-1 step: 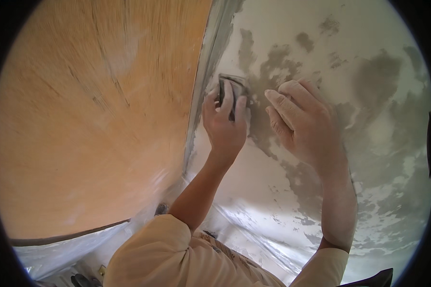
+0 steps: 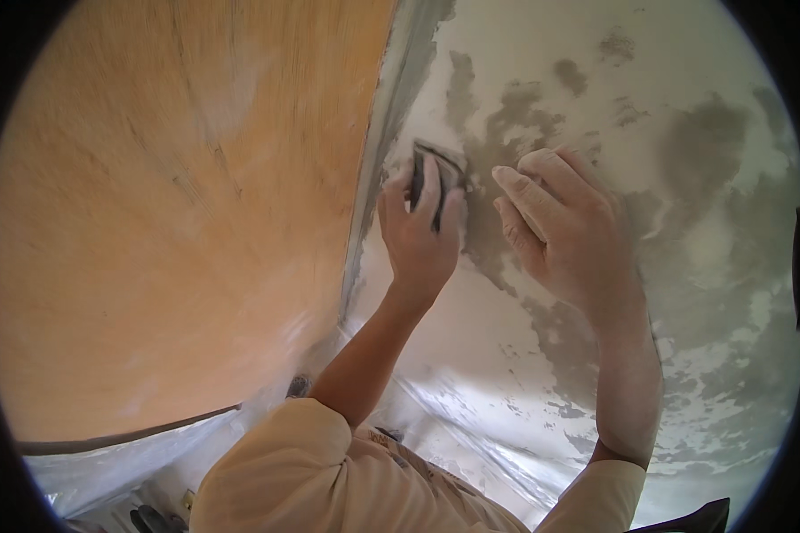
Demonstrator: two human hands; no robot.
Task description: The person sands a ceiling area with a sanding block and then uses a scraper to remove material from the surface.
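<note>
My left hand (image 2: 420, 235) is closed round a dark sanding block (image 2: 428, 189), with its fingers spread over the back. The block's face lies against the patchy white and grey wall (image 2: 471, 329), close to the inner corner. To the right, my right hand (image 2: 571, 231) leans at the wall with loosely bent fingers, the thumb a little apart from the forefinger. Pale dust coats its fingertips, and I see nothing held in it. The block's underside is hidden.
An orange wood-grain panel (image 2: 196, 266) fills the left side, with a grey corner strip (image 2: 384, 133) along its right edge. Clear plastic sheeting (image 2: 151, 462) hangs below the panel. Dark objects (image 2: 156, 518), too unclear to name, lie low on the left.
My left hand and the sanding block have shifted slightly to the right along the wall. My right hand stays in place.
</note>
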